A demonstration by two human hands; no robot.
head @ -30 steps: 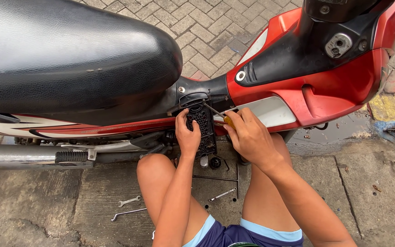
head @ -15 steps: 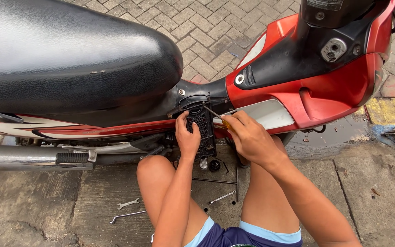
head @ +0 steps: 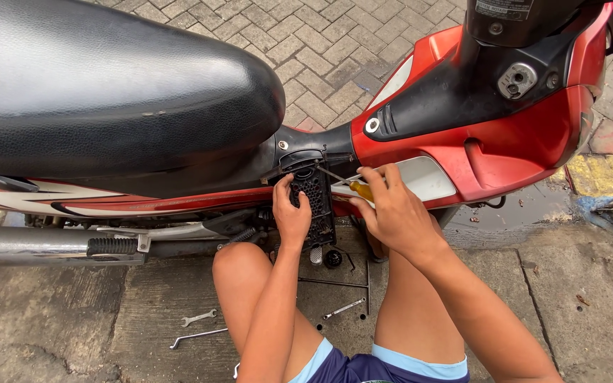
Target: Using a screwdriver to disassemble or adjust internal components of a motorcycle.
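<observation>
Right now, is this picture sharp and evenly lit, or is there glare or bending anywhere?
Head view: soft daylight without hard shadows; a pale sheen lies across the black seat; both hands, left hand and right hand, look sharp at the black grille; the paving lines bow slightly toward the edges.
</observation>
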